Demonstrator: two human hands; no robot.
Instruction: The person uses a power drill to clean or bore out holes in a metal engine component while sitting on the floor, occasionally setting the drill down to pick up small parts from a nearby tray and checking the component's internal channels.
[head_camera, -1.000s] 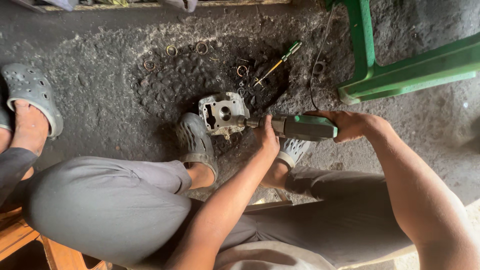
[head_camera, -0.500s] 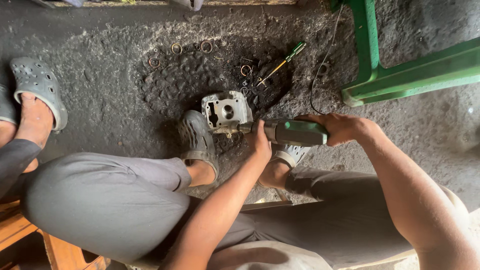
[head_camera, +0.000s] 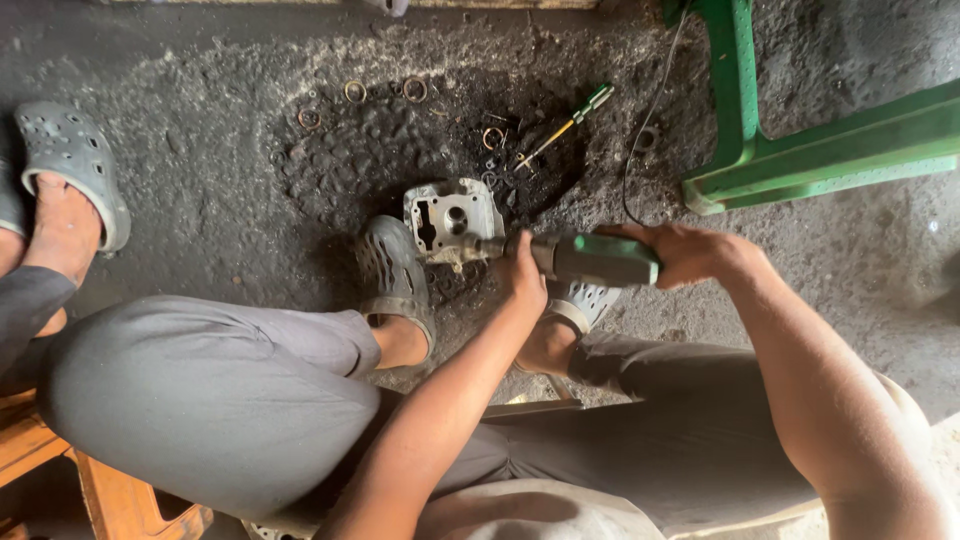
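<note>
A: Green-bodied power tool (head_camera: 590, 258), gripped at the rear by the right hand (head_camera: 690, 255), fingers wrapped around the casing.

B: And up front?

A: Left hand (head_camera: 522, 275) closed around the tool's dark neck, just behind the tip. Tip pressed against the grey metal engine part (head_camera: 452, 220), at 9 o'clock from the left hand.

B: Resting where?

A: On the black, oily ground (head_camera: 250, 180), wedged between two grey clogs: one (head_camera: 392, 270) touching at 7 o'clock, the other (head_camera: 585, 300) under the tool at 4 o'clock.

B: Farther out?

A: Green-handled screwdriver (head_camera: 568, 124) lying at 1 o'clock from the engine part, well apart. Small metal rings (head_camera: 414, 89) scattered at 11 and 12 o'clock. Thin cable (head_camera: 650, 120) running toward 12 o'clock beside a green frame (head_camera: 800, 150) at 2 o'clock. Another person's foot in a grey clog (head_camera: 70, 170) far off at 9 o'clock.
</note>
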